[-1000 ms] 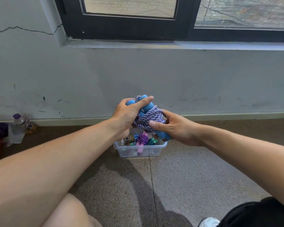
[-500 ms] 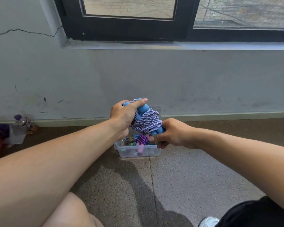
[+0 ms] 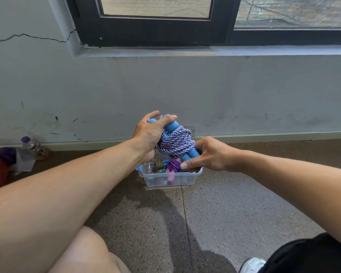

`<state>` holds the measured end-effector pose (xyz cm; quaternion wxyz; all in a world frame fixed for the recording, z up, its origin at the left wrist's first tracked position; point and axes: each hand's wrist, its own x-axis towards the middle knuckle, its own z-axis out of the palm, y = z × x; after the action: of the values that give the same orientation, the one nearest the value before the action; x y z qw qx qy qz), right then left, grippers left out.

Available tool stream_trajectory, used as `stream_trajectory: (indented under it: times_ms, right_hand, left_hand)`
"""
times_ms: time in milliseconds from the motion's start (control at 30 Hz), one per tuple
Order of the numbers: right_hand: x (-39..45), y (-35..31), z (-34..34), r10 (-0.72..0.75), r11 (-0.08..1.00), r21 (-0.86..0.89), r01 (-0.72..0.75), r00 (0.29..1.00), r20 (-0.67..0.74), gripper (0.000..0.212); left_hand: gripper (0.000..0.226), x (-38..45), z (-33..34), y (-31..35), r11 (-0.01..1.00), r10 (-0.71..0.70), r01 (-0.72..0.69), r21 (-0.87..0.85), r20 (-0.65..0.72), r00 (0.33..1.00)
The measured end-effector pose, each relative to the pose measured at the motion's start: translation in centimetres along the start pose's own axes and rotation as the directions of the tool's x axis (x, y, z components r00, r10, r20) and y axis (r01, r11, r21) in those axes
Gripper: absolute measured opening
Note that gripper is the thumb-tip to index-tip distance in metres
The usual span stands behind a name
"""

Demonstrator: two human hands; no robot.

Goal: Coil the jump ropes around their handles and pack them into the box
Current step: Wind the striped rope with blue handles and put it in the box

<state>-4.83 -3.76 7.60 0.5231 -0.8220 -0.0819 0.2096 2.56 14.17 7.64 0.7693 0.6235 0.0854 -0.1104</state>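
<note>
In the head view, a coiled rope [image 3: 175, 143], twisted purple and white, is seen wound tightly around a pair of blue handles [image 3: 171, 126] and is held in the air just above a clear box [image 3: 170, 179]. The upper ends of the handles are gripped by the left hand [image 3: 149, 134], its fingers curled over them and its thumb laid across the top. The lower ends are pinched by the right hand [image 3: 209, 154], with the thumb underneath and the fingers wrapped behind. The bundle is tilted, its top toward the left and its bottom toward the right. The box is set on a speckled floor [image 3: 215, 209] close to a grey wall [image 3: 185, 91], and other coiled ropes are packed inside it, among them a purple one [image 3: 173, 165] with a pink handle and a greenish one [image 3: 158, 164]. A bottle [image 3: 33, 144] with a purple cap is seen lying at the foot of the wall, far to the left. A dark-framed window [image 3: 156, 32] is set above the sill.
</note>
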Motion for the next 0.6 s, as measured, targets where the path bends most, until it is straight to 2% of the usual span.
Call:
stream_trajectory:
  times_ms: [133,267,433,500,600]
  right_hand:
    - [0.1,0.8,-0.4,0.050,0.999,0.010,-0.050,0.999,0.013,0.013]
    - [0.3,1.9,-0.8,0.117,0.993,0.002,-0.118,0.989,-0.091,0.026]
    - [0.0,2.3,-1.3,0.164,0.986,0.020,-0.163,0.983,-0.078,0.030]
    - [-0.1,2.2,-1.1,0.186,0.982,0.033,-0.184,0.979,-0.079,0.031]
    - [-0.1,1.7,-1.1,0.198,0.973,0.140,-0.181,0.973,-0.117,0.034]
  left_hand:
    - [0.081,-0.1,-0.5,-0.5,0.998,-0.058,0.055,0.044,0.064,0.996]
    - [0.074,-0.3,-1.2,-1.2,0.953,-0.118,0.090,0.290,0.083,0.989]
    - [0.036,-0.6,-2.5,-1.6,0.898,-0.244,0.152,0.413,0.180,0.953]
    - [0.037,-0.6,-2.8,-2.0,0.886,-0.242,0.142,0.441,0.179,0.953]
    - [0.045,-0.3,-2.8,-2.2,0.887,-0.202,0.124,0.445,0.133,0.970]
